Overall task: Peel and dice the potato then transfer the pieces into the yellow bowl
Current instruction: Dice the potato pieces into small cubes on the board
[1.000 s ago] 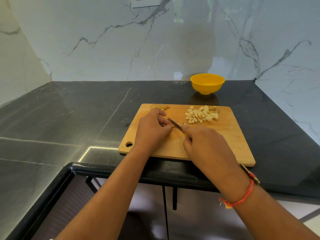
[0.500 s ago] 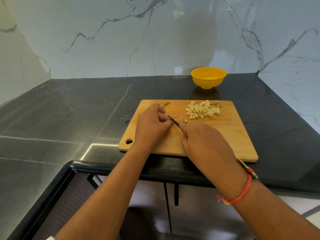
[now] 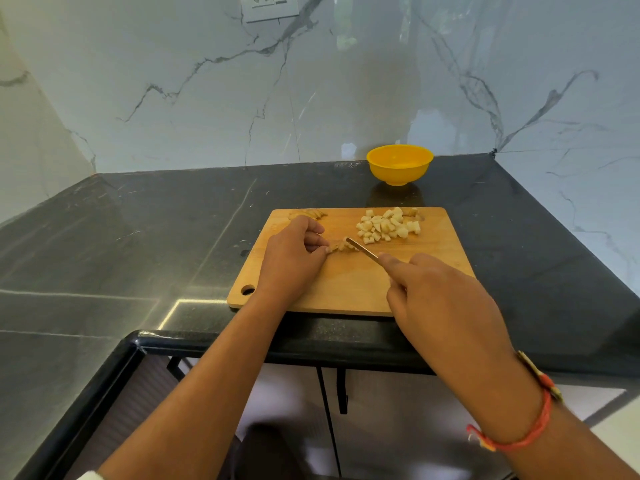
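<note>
text: none readable | labels: none | brands: none | numbers: none | signs: none

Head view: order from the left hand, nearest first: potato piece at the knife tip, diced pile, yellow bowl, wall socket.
1. Potato piece, pinched by the left hand.
2. Diced pile, farther right on the board.
3. Yellow bowl, beyond the board.
4. Wall socket, high on wall.

- White marble walls [image 3: 173, 64] with grey veins.
- Socket plate [image 3: 270, 6] high on the back wall.
- Glossy black bench [image 3: 104, 237], a bright light strip [image 3: 201, 301] reflected in it.
</note>
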Demonstrator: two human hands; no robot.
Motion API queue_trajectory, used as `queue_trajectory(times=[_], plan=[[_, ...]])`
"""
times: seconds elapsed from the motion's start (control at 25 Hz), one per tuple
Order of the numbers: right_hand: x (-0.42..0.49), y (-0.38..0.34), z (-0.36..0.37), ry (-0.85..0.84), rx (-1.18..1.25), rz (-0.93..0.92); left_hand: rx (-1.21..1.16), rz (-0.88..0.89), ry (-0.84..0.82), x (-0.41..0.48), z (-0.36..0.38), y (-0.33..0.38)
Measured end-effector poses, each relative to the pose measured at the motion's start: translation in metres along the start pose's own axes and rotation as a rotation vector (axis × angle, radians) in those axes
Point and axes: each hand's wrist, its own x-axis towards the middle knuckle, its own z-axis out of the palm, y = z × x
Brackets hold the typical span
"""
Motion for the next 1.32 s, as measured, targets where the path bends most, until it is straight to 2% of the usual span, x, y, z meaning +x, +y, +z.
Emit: queue_trajectory(times=[0.2,0.48,0.8,1.12,1.32], plan=[[0.005,0.015,-0.003,-0.018,0.099,0.042,0.018,0.0,-0.101,0.003,0.0,0.008],[0.013,0.026,-0.005,-0.156,0.297,0.174,0.116,0.033,-0.088,0.015,0.02,0.022],[0.015,0.042,-0.007,-0.028,0.359,0.259,0.157,0.018,-0.04,0.035,0.051,0.043],[0.018,0.033,-0.003,0.014,0.357,0.188,0.007,-0.01,-0.006,0.03,0.042,0.04],[0.043,0.006,0.014,0.006,0.366,0.073,0.24,-0.043,0.114,0.026,-0.006,-0.003]])
